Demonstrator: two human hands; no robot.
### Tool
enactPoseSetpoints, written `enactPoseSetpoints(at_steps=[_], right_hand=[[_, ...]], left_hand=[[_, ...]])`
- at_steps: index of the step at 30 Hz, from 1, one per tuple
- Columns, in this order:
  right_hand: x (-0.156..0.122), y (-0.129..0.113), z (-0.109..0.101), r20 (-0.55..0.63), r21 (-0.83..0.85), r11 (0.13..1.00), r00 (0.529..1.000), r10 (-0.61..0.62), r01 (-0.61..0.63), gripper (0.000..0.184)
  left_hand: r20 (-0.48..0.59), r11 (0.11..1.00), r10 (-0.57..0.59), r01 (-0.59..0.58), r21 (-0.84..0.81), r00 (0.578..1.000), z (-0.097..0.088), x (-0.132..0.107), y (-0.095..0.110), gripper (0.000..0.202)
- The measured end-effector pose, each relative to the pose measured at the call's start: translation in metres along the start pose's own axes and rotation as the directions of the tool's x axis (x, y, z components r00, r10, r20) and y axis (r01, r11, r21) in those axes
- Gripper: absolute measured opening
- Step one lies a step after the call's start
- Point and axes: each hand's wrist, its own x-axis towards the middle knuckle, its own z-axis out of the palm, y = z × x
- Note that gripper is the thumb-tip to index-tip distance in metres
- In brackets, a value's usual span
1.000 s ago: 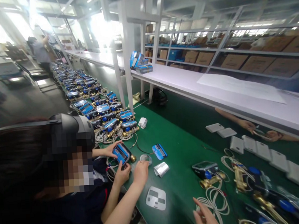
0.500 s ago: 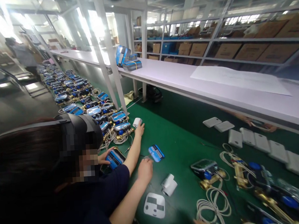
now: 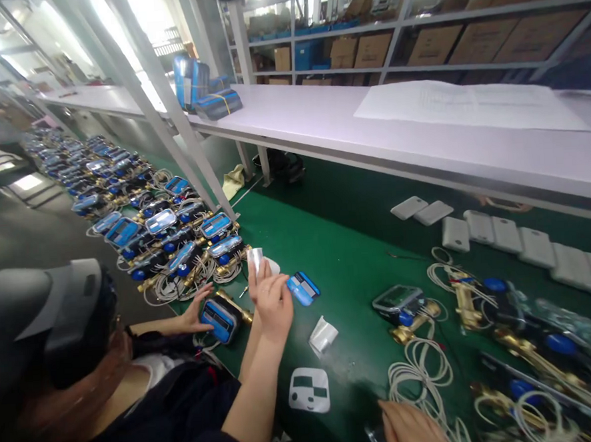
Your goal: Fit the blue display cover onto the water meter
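At the worktop's near edge, right hand on a dark item, mostly hidden; can't tell if pinched. Left hand by blue plate, fingers curled, grip unclear. Plate lies loose, not fitted; foil and white sticker nearer the near edge. Bare meter toward right edge: no blue face yet. Left-edge meters already have theirs. Co-worker's hand on another blue-faced one.

right hand: cut by bottom edge | item beneath: mostly hidden
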Motion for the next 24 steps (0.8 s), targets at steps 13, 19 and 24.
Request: enactPoseSetpoints(at_steps=[13, 19, 24], right_hand=[[0.017, -0.017, -0.028, 0.276, 0.145, 0.950, 0.934, 0.228, -0.275, 0.028], [0.035, -0.013, -0.045, 0.492, 0.177, 0.901, 0.829, 0.266, -0.395, 0.033], [0.046, -0.011, -0.078, 0.353, 0.452, 0.777, 0.887, 0.296, -0.439, 0.027]], left_hand=[[0.704, 0.961, -0.157, 0.271, -0.052, 0.693, -0.099, 0.027, -0.026, 0.027], [0.273, 0.812, -0.108, 0.243, -0.530, 0.956, -0.125, -0.007, 0.056, 0.018], [0.503, 0.348, -0.273, 0.572, -0.743, 0.820, -0.117, -0.061, 0.134, 0.039]])
